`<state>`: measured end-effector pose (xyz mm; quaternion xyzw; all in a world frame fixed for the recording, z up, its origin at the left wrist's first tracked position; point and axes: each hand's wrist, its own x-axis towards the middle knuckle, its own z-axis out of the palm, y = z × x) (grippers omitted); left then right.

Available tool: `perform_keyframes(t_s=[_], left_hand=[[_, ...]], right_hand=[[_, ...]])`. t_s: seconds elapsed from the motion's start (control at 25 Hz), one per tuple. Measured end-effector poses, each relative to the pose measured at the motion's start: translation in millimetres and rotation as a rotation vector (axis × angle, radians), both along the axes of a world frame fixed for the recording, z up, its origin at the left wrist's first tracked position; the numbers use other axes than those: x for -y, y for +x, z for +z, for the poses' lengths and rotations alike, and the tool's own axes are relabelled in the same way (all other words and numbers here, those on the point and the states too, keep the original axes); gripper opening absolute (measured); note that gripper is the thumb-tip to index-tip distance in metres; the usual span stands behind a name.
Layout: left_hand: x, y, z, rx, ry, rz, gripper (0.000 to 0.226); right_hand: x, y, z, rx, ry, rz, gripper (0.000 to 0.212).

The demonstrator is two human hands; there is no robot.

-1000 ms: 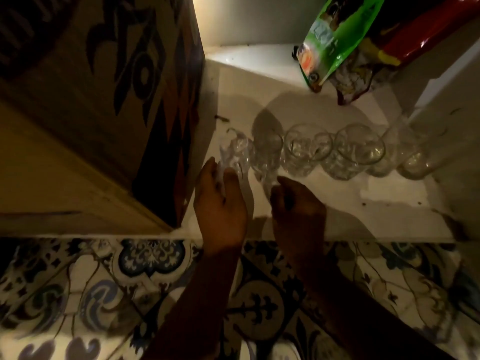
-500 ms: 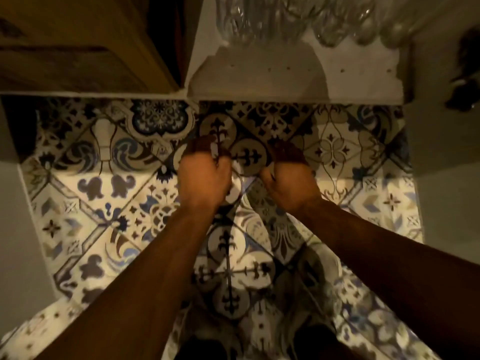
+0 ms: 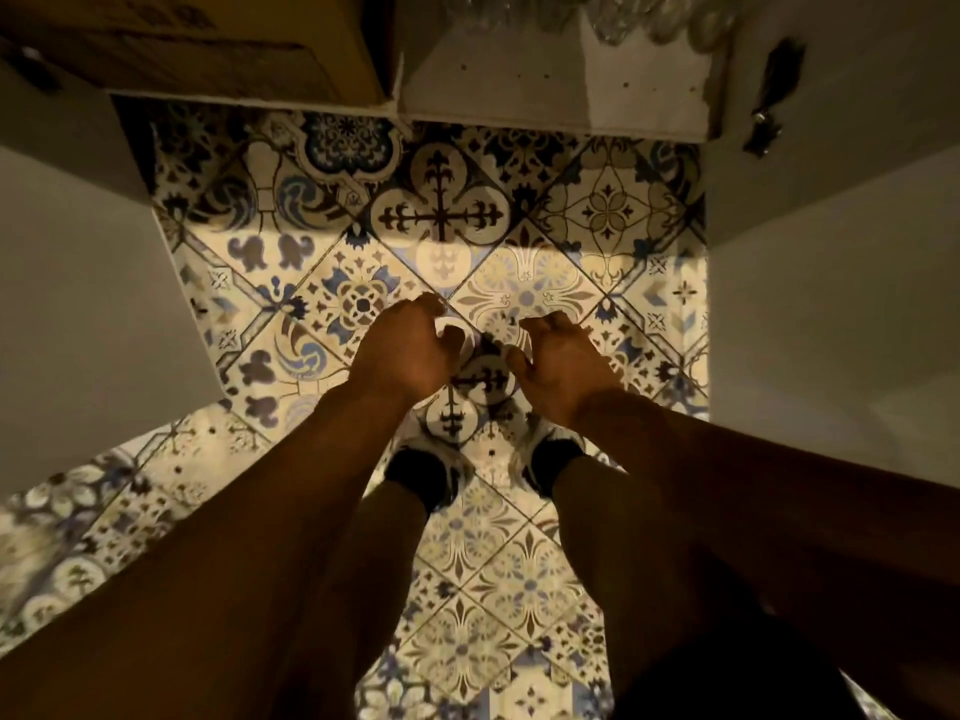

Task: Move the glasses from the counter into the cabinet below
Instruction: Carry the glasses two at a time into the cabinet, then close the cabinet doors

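Nearest to me are my two forearms, reaching forward and down over my feet (image 3: 431,475) on the patterned tile floor (image 3: 524,579). Beyond them my left hand (image 3: 402,350) and right hand (image 3: 558,363) hang side by side, apart from each other, fingers loosely curled and spread. I see nothing gripped in either; the palms face away from me, so I cannot fully rule out something small, but both look empty.

Farther off, at the top edge, the cabinet shelf (image 3: 519,90) shows its pale front lip, and the glasses (image 3: 649,18) stand in a row on it, only their lower parts in view. A cardboard box (image 3: 208,49) sits left of them, and open cabinet doors flank the floor on both sides.

My reading is that this is the gap between loads: one batch is set down and I am coming away with free hands. The next move calls for rising to the counter, which is out of view, and taking more glasses there.

Against half a second ago, the shelf has slid further up the frame, my hands sit lower and closer to me, and my feet have come into view. A second ago both hands were on the shelf at the glasses.
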<state>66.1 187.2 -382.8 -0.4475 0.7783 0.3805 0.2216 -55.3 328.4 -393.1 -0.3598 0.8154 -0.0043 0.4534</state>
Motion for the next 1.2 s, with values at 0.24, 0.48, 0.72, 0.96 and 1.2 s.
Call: perform_keyframes(t_s=[0.24,0.48,0.72,0.96,1.2], left_hand=[[-13.4,16.7,113.5,0.012,0.036,-0.03,0.041],[-9.1,14.8,230.2,-0.005,-0.005,-0.08,0.046],[-0.8,6.8,339.2,-0.06,-0.022,-0.049,0.048],[-3.3,2.0,427.7,-0.068,-0.051,-0.052,0.05],[-3.8,11.9,454.6,-0.046,-0.063,-0.059,0.05]], right_hand=[[-3.8,15.3,105.2,0.02,0.058,-0.059,0.057],[9.7,11.7,228.0,0.009,0.035,-0.061,0.057],[24.3,-5.9,336.2,0.0,-0.018,-0.009,0.06],[22.8,-6.5,426.3,-0.036,-0.068,-0.016,0.06],[16.6,9.2,455.8,0.0,-0.08,0.014,0.061]])
